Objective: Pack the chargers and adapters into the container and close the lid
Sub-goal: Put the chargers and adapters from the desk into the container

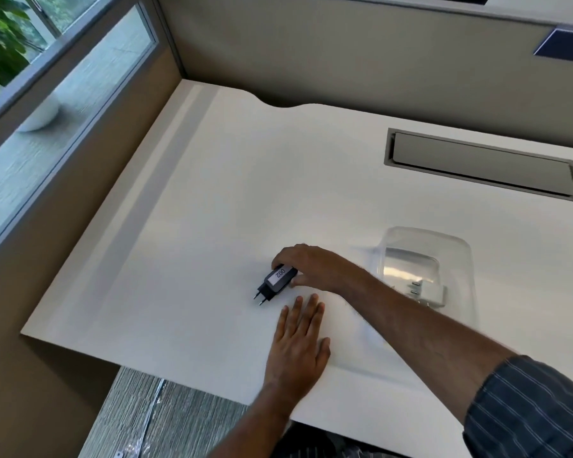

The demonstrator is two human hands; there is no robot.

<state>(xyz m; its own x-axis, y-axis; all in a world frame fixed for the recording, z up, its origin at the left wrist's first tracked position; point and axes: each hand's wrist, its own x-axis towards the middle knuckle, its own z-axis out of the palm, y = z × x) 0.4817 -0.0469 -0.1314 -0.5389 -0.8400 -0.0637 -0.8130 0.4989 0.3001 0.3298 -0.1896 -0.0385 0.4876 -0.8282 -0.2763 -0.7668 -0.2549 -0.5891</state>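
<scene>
Here, a white tabletop [196,209] carries a clear plastic container [460,259] at the right, lid off, with a white adapter [430,292] lying inside. The left hand [298,352] rests flat, fingers spread, near the front edge. Just beyond it, the right hand [315,266] has its grip pinching a black charger [277,280] labelled 002, prongs pointing left.

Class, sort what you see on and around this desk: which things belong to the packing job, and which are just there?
Belongs to the job:
black charger, gripped by the right hand
clear plastic container
white adapter inside it

Just there:
desk cable hatch
white bowl behind the glass
plant
blue sign
</scene>
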